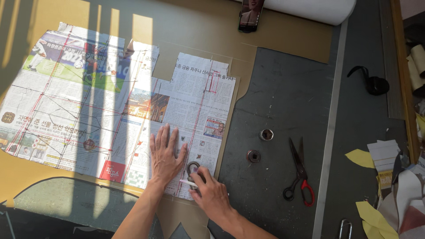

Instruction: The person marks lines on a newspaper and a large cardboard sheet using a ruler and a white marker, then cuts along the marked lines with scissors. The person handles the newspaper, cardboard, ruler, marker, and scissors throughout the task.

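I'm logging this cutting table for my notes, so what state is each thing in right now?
left hand: flat, fingers spread, pressing the newspaper pattern.
right hand: closed on a white marking stick.
newspaper pattern: spread flat on brown card, lined in red.
round weight: resting on the pattern.
scissors: lying slightly open, untouched.
two small round weights: lying loose.
phone: screen lit.

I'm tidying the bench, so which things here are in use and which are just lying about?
In use: printed newspaper pattern sheet, brown card underneath, white marking stick, round metal weight.
Lying about: red-handled scissors, two round metal weights, black phone, yellow paper scraps.
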